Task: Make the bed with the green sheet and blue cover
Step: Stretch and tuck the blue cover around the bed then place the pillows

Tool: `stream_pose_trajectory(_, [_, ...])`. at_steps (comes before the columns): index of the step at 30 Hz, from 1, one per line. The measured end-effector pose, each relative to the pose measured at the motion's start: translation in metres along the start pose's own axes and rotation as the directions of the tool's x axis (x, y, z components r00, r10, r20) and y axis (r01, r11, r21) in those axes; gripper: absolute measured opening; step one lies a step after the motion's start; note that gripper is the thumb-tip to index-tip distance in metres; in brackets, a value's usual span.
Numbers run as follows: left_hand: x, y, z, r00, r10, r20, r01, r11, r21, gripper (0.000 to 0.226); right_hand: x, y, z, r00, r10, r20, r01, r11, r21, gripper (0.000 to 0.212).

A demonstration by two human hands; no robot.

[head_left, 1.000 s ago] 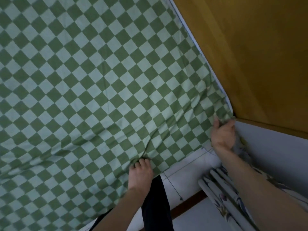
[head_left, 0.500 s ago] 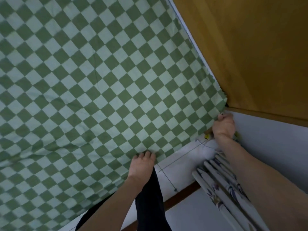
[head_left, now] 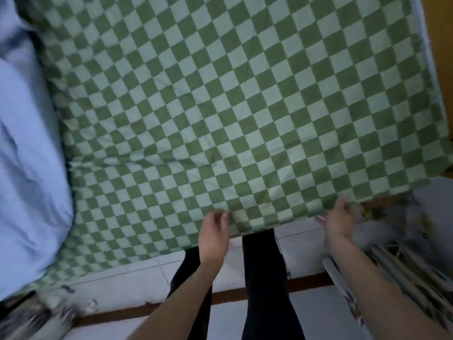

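Note:
The green checked sheet [head_left: 232, 106] lies spread flat over the bed, its near edge hanging over the side in front of me. The blue cover [head_left: 27, 173] is bunched at the left end of the bed. My left hand [head_left: 212, 233] hovers at the sheet's near edge with its fingers loosely curled and apart, holding nothing. My right hand [head_left: 339, 218] is just below the same edge near the right corner, fingertips brushing the hem and thumb spread out. The view is motion-blurred.
A wooden panel [head_left: 441, 50] runs along the bed's right side. Pale floral fabric [head_left: 397, 251] hangs at the lower right and more patterned cloth [head_left: 36, 315] lies at the lower left. My legs in black trousers [head_left: 264, 278] stand on white floor tiles [head_left: 137, 278] crossed by a brown strip.
Both hands have let go of the sheet's edge and drawn back a little. The view has swung left, bringing the blue cover into sight. The sheet lies smoother at the corner.

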State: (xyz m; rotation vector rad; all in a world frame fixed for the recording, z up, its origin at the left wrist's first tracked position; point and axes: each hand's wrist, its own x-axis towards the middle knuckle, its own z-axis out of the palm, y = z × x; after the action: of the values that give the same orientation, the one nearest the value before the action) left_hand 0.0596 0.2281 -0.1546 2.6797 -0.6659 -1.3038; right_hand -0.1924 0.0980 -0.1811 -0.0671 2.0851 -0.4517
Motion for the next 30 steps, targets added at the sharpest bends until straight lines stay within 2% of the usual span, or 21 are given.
stream_pose_trajectory(1, [0.008, -0.022, -0.018, 0.974, -0.206, -0.099, 0.192, 0.972, -0.136, 0.033, -0.017, 0.020, 0.015, 0.998, 0.041, 0.041, -0.040, 0.999, -0.010, 0.048])
stream_pose_trajectory(2, [0.017, -0.045, -0.036, 0.899, -0.406, -0.163, 0.353, 0.893, -0.278, 0.036, -0.035, 0.040, 0.031, 0.994, 0.089, 0.066, -0.088, 0.996, -0.016, 0.052])
stream_pose_trajectory(3, [0.025, -0.068, -0.054, 0.792, -0.584, -0.175, 0.478, 0.773, -0.417, 0.040, -0.054, 0.058, 0.046, 0.987, 0.133, 0.085, -0.131, 0.991, -0.027, 0.054])
stream_pose_trajectory(4, [0.033, -0.091, -0.071, 0.685, -0.719, -0.120, 0.556, 0.622, -0.552, 0.043, -0.072, 0.075, 0.060, 0.979, 0.173, 0.108, -0.170, 0.985, -0.040, 0.054])
stream_pose_trajectory(5, [0.039, -0.113, -0.087, 0.604, -0.797, -0.019, 0.592, 0.464, -0.659, 0.045, -0.090, 0.092, 0.075, 0.969, 0.212, 0.126, -0.205, 0.977, -0.064, 0.051])
stream_pose_trajectory(7, [0.048, -0.150, -0.115, 0.512, -0.840, 0.180, 0.607, 0.206, -0.767, 0.048, -0.122, 0.125, 0.102, 0.945, 0.292, 0.149, -0.275, 0.953, -0.127, 0.043])
stream_pose_trajectory(8, [0.052, -0.164, -0.126, 0.490, -0.838, 0.242, 0.592, 0.116, -0.797, 0.046, -0.137, 0.141, 0.115, 0.930, 0.329, 0.163, -0.302, 0.938, -0.169, 0.039])
stream_pose_trajectory(9, [0.056, -0.178, -0.134, 0.476, -0.840, 0.261, 0.572, 0.070, -0.817, 0.044, -0.152, 0.156, 0.127, 0.916, 0.357, 0.182, -0.314, 0.922, -0.229, 0.035])
stream_pose_trajectory(12, [0.063, -0.211, -0.140, 0.463, -0.851, 0.248, 0.538, 0.048, -0.842, 0.033, -0.191, 0.193, 0.158, 0.865, 0.422, 0.273, -0.281, 0.857, -0.433, 0.026])
stream_pose_trajectory(16, [0.059, -0.241, -0.133, 0.559, -0.787, 0.261, 0.494, 0.064, -0.867, 0.026, -0.233, 0.236, 0.193, 0.803, 0.511, 0.306, -0.284, 0.780, -0.558, 0.031])
stream_pose_trajectory(18, [0.059, -0.248, -0.131, 0.573, -0.785, 0.235, 0.436, 0.050, -0.898, 0.016, -0.249, 0.255, 0.211, 0.800, 0.510, 0.317, -0.285, 0.787, -0.547, 0.030])
stream_pose_trajectory(19, [0.059, -0.250, -0.133, 0.585, -0.772, 0.249, 0.418, 0.024, -0.908, 0.009, -0.255, 0.263, 0.220, 0.813, 0.492, 0.313, -0.286, 0.805, -0.520, 0.028])
stream_pose_trajectory(22, [0.049, -0.266, -0.133, 0.623, -0.711, 0.327, 0.437, -0.030, -0.899, 0.016, -0.266, 0.281, 0.239, 0.882, 0.396, 0.254, -0.268, 0.867, -0.419, 0.016])
stream_pose_trajectory(24, [0.036, -0.282, -0.128, 0.610, -0.697, 0.378, 0.467, -0.070, -0.882, 0.014, -0.271, 0.292, 0.242, 0.920, 0.319, 0.227, -0.222, 0.903, -0.368, 0.008])
stream_pose_trajectory(26, [0.027, -0.296, -0.123, 0.604, -0.673, 0.427, 0.509, -0.087, -0.856, 0.013, -0.276, 0.304, 0.239, 0.952, 0.252, 0.174, -0.186, 0.927, -0.324, 0.014])
stream_pose_trajectory(28, [0.026, -0.302, -0.127, 0.629, -0.595, 0.500, 0.552, -0.112, -0.826, 0.014, -0.281, 0.314, 0.235, 0.970, 0.211, 0.122, -0.166, 0.938, -0.305, 0.019])
stream_pose_trajectory(30, [0.032, -0.312, -0.142, 0.667, -0.509, 0.544, 0.594, -0.076, -0.801, 0.021, -0.284, 0.322, 0.234, 0.977, 0.180, 0.116, -0.137, 0.942, -0.306, 0.022])
